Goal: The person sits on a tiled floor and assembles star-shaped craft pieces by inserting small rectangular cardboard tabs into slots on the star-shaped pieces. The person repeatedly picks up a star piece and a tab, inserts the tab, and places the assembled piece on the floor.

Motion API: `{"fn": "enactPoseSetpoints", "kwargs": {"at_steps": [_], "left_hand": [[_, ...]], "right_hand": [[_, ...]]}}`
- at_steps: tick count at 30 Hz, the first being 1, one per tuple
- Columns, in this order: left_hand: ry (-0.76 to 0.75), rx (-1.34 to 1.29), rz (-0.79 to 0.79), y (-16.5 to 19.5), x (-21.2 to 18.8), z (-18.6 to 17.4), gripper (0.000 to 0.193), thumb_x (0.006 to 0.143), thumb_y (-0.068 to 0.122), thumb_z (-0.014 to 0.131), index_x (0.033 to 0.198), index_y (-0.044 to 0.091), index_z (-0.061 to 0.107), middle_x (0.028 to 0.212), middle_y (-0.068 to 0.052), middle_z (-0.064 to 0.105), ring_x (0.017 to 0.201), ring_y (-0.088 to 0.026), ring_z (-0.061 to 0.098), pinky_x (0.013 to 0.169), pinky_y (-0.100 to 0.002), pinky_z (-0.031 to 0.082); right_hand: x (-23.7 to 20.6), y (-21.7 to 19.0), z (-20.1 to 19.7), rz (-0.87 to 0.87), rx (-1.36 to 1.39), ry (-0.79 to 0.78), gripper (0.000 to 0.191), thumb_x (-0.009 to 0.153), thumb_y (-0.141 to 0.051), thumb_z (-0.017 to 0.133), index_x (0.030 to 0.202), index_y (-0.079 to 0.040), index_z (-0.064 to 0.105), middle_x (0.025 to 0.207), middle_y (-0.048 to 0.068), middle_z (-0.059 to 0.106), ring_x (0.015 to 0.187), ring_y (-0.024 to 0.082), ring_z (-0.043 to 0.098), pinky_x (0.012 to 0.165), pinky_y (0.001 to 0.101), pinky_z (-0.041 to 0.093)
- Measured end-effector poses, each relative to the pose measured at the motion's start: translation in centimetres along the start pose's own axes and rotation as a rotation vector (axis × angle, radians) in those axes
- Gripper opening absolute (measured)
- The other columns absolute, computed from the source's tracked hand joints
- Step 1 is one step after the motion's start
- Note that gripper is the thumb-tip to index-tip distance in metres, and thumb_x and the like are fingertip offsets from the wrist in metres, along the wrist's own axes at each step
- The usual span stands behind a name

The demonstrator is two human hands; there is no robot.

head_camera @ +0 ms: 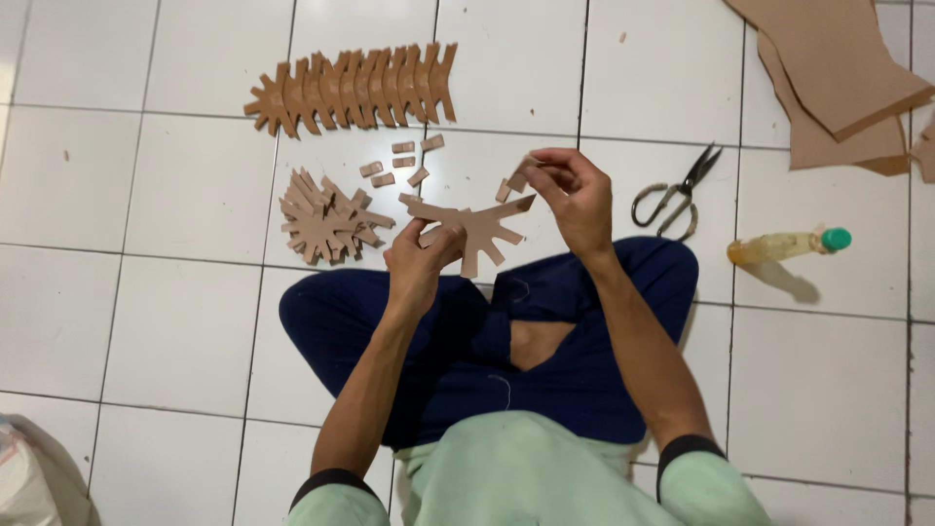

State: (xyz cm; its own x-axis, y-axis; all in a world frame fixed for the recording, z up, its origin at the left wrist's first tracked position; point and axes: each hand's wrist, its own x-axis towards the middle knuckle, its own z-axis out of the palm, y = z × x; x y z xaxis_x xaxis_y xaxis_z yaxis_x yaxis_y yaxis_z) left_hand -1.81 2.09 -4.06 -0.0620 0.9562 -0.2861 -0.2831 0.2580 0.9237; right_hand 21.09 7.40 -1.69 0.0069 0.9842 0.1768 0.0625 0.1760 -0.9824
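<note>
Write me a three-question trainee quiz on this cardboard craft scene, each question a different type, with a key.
1. True or false: the left hand holds a flat spiky cardboard cutout.
2. Multiple choice: what lies on the tiled floor just left of the green-capped glue bottle? A) a ruler B) scissors C) a pencil
3. Fill in: the right hand pinches a small cardboard ____.

Key: 1 true; 2 B; 3 piece. The assembled cardboard row and the loose pile of cutouts lie untouched.
</note>
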Motion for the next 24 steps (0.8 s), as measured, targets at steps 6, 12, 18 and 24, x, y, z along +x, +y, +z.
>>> {"fn": "enactPoseSetpoints", "kwargs": {"at_steps": [6,12,18,24], "left_hand": [[-0.039,0.099,0.016,1.3,-2.7,0.2,0.045,0.093,0.017,0.076,0.116,-0.021,0.069,0.098,-0.027,0.076,0.084,-0.027,0.077,0.082,-0.035,0.067],[-0.159,0.029,0.004,1.3,-3.3,0.3,0.055,0.091,0.025,0.074,0.127,-0.014,0.061,0.111,-0.027,0.072,0.098,-0.024,0.077,0.086,-0.032,0.064],[-0.213,-0.024,0.098,1.5,-3.7,1.0,0.057,0.093,0.033,0.073,0.120,-0.016,0.065,0.123,-0.024,0.070,0.101,-0.024,0.075,0.087,-0.034,0.066],[-0.157,0.078,0.079,1.8,-4.2,1.5,0.060,0.091,0.038,0.073,0.119,-0.014,0.067,0.094,-0.025,0.076,0.085,-0.026,0.079,0.078,-0.033,0.068]], "right_hand": [[-0.2,-3.0,1.2,0.049,-0.131,-0.189,0.020,0.096,-0.017,0.076,0.110,-0.002,0.074,0.097,0.008,0.078,0.088,0.013,0.075,0.081,0.0260,0.062],[-0.1,-3.8,1.4,0.044,-0.180,-0.290,0.021,0.094,-0.018,0.076,0.109,-0.002,0.075,0.095,0.008,0.078,0.088,0.013,0.076,0.079,0.0266,0.063],[-0.5,-4.5,1.7,0.183,-0.140,-0.335,0.021,0.092,-0.017,0.076,0.107,-0.002,0.075,0.087,0.007,0.078,0.077,0.013,0.076,0.066,0.0254,0.063],[-0.6,-4.4,1.4,0.150,-0.138,-0.392,0.021,0.092,-0.019,0.076,0.106,-0.003,0.075,0.087,0.007,0.079,0.078,0.012,0.077,0.066,0.0238,0.064]]}}
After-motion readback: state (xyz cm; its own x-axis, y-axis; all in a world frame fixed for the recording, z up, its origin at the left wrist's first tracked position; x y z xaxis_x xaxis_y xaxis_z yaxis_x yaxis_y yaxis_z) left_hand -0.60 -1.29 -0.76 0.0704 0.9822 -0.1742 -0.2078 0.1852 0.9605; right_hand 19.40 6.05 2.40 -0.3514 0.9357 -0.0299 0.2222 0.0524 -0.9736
